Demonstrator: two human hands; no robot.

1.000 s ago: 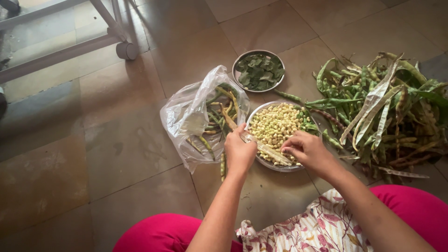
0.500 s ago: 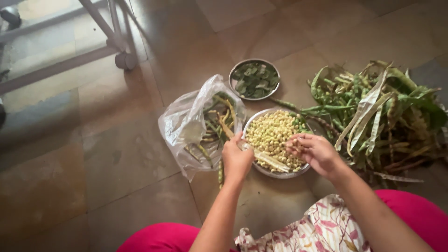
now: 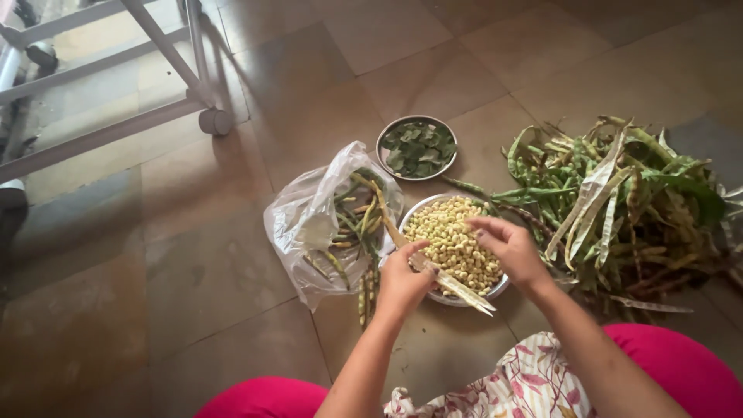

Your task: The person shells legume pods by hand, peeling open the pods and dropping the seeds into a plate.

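Your right hand (image 3: 507, 248) has lifted off the beans and now hovers over the bowl (image 3: 422, 207), fingers loosely spread, holding nothing. Your left hand (image 3: 402, 280) pinches one split pod (image 3: 453, 284), which juts past the grip toward your lap, across the bowl's near rim. Two bowls sit ahead, one bag (image 3: 309, 224) left, one heap of pods (image 3: 619, 201) right. Both forearms reach forward.

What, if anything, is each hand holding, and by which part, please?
The left hand holds a long pale split bean pod near its upper end. The right hand appears empty, its fingers over the round metal bowl.
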